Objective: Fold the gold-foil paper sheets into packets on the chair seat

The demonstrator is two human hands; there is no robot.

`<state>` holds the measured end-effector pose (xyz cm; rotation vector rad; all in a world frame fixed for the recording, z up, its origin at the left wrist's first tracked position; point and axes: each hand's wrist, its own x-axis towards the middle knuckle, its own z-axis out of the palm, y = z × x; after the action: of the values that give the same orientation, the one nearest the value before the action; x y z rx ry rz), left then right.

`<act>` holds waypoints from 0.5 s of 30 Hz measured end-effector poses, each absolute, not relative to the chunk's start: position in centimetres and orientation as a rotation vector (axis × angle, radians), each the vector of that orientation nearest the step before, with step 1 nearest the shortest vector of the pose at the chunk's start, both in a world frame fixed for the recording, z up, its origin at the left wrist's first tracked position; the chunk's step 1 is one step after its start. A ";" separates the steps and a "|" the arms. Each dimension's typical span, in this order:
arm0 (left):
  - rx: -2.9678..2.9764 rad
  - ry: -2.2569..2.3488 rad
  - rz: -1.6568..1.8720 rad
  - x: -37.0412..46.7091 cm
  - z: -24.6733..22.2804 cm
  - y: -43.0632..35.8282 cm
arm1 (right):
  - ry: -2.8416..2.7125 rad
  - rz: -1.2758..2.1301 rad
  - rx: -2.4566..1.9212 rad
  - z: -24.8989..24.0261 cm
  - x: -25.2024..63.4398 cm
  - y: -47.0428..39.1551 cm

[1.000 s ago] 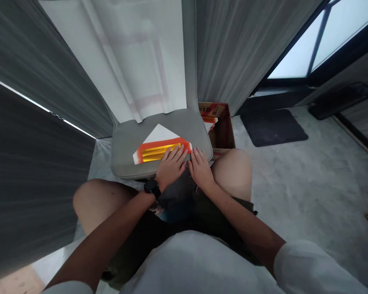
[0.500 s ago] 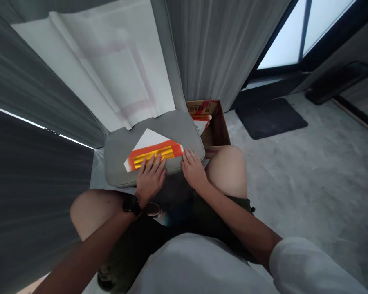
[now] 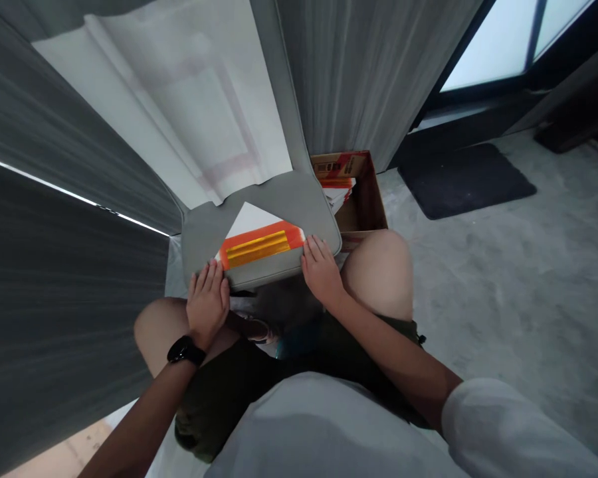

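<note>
On the grey chair seat [image 3: 299,202] lies a folded piece of paper [image 3: 253,218], white at its pointed top, with an orange band and a gold strip along its lower side. My left hand [image 3: 208,299], with a dark watch on its wrist, rests flat at the paper's lower left corner, fingers stretched out. At the right corner, the fingertips of my right hand [image 3: 321,269] touch the paper, its fingers also extended. Neither hand grips anything.
A large creased white sheet [image 3: 179,99] hangs over the chair's backrest. Beside the chair stands a cardboard box [image 3: 371,192] holding several orange and white folded papers [image 3: 339,191]. A dark mat [image 3: 466,179] lies on the floor, and grey curtains [image 3: 349,79] surround the chair.
My left hand has slid left, off the gold strip, to the paper's lower left corner. My right hand stays at the right corner. The view has shifted slightly.
</note>
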<state>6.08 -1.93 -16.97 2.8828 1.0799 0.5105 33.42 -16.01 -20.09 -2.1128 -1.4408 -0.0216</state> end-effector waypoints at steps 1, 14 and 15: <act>2.867 1.102 0.522 6.0 -17.2 -1.8 | -1.436 -0.026 -2.108 -20.1 33.5 -16.0; 2.609 1.324 0.903 8.9 -16.8 0.1 | -1.351 -0.219 -2.097 -20.2 33.2 -15.6; 2.608 1.298 0.912 9.3 -16.7 0.3 | -1.339 -0.216 -2.099 -19.9 33.2 -15.6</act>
<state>9.35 0.27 -16.75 2.6077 1.2976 0.9124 33.21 -15.62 -19.90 -2.0994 -1.3387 -0.2161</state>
